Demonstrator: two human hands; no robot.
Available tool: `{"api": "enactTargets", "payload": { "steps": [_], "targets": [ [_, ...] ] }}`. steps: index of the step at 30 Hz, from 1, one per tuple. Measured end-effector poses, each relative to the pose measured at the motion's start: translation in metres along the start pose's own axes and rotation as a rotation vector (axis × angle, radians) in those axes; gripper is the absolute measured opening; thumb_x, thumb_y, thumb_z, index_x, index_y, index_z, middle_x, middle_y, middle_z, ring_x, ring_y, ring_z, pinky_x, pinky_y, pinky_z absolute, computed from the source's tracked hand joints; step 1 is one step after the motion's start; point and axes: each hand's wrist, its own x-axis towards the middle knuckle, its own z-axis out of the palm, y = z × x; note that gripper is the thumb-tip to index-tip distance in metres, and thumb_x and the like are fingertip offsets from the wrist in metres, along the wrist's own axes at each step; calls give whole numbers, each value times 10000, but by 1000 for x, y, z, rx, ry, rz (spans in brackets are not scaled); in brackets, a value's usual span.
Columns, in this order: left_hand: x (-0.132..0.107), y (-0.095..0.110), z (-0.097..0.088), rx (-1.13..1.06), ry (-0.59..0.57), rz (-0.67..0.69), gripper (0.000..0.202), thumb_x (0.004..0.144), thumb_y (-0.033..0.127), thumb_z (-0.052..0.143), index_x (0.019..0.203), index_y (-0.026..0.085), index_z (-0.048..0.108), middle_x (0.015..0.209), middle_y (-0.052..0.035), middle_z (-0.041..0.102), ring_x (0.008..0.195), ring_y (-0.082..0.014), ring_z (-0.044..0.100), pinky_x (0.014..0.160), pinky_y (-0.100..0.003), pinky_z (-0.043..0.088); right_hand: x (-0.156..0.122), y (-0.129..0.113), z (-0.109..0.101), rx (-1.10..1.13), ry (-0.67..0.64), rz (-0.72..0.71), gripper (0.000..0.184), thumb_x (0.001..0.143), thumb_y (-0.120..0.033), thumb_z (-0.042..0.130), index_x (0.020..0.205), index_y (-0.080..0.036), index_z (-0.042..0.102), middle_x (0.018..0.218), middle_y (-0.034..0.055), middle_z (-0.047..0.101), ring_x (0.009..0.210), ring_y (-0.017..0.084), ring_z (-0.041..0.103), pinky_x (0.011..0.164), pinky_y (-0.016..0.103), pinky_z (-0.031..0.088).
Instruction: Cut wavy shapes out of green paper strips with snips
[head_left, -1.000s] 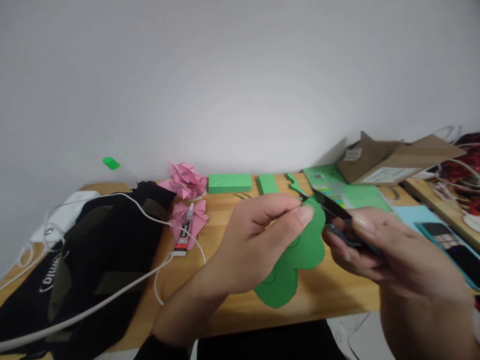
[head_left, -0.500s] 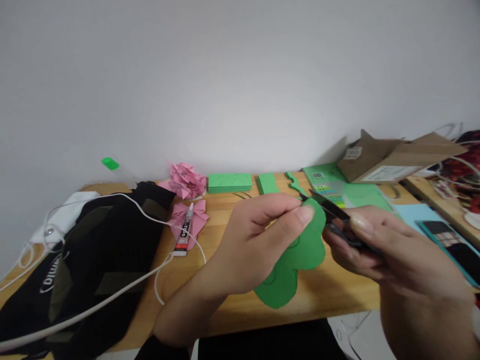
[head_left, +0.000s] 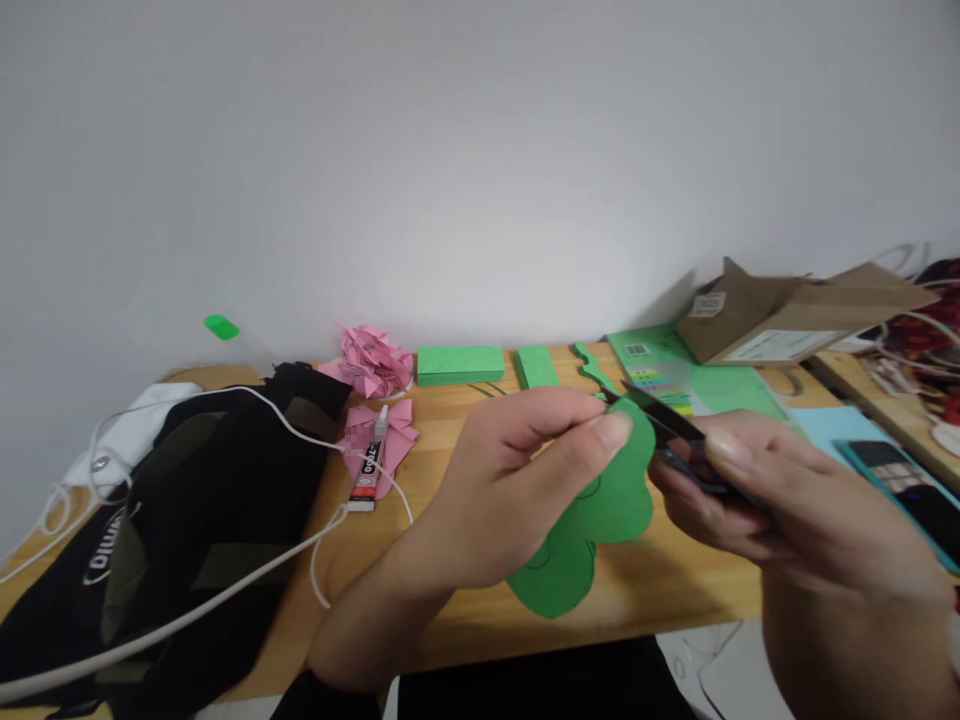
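Note:
Between thumb and fingers, my left hand (head_left: 517,480) pinches a green paper cutout (head_left: 619,500) with rounded lobes and drawn curves on it. Part of the cutout is hidden behind that hand. My right hand (head_left: 780,490) is closed around dark scissors (head_left: 675,425). The scissor blades are parted and lie at the upper edge of the green paper, close to my left thumb. Both hands are raised above the wooden table (head_left: 675,590).
Along the wall lie pink folded paper (head_left: 375,360), green paper stacks (head_left: 459,365) and a wavy green strip (head_left: 592,368). A glue tube (head_left: 369,460) rests on pink paper. A black bag (head_left: 225,520) with white cables is at left, a cardboard box (head_left: 795,315) at right.
Hardly anything differs. The green cutout and the scissors have shifted very slightly to the right, while my left hand keeps the same grip.

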Motion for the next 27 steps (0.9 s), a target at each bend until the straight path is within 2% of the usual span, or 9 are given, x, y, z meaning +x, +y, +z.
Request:
{"api": "enactTargets", "payload": {
  "steps": [7,12,19,27],
  "targets": [
    [0,0,-1,-14,-25,10,370,907,285,618,568,171,526,533,25,501,520,-90,504,459,-220,381,-3,-2,1,-43,15,-3,549,862,-643,612,576,-190,489,448,-86,250,391,55,154,346,221,70],
    [0,0,0,4,-4,-5,390,907,317,621,560,175,512,542,12,541,503,-90,471,442,-231,359,0,-3,3,-73,29,-35,546,868,-634,606,572,-195,471,451,-83,265,396,62,160,348,230,81],
    [0,0,-1,-3,-2,21,377,903,281,624,566,173,495,528,35,415,491,-74,375,420,-220,313,-7,-1,-1,-164,98,-33,558,887,-640,579,569,-201,451,497,-62,297,451,81,173,388,249,114],
    [1,-1,-3,65,-41,36,382,932,282,585,580,165,495,559,32,415,515,-69,364,425,-218,286,-11,4,-4,-214,142,-65,534,918,-560,591,568,-197,417,530,-60,266,476,87,192,405,256,130]
  ]
}}
